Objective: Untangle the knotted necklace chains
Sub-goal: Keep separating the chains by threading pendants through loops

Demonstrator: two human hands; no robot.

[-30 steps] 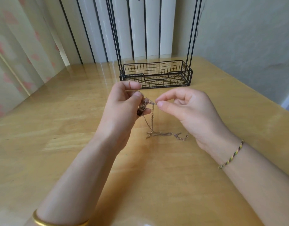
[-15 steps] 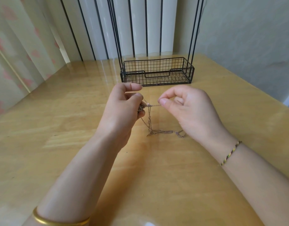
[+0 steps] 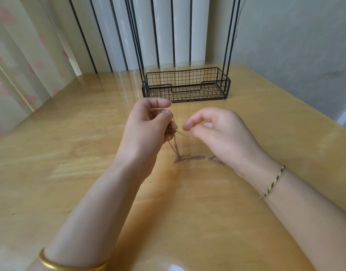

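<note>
While the left hand (image 3: 146, 132) pinches the necklace chains (image 3: 175, 146), fingers of the right hand (image 3: 221, 132) pinch one strand.

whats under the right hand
The necklace chains trail along the table beneath the right hand; whether they run further is hidden by the hand.

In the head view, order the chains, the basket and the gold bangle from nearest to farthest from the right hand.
1. Chains, touching the right hand, on its left.
2. Basket, ahead of it.
3. Bangle, far back on the left forearm.
</note>
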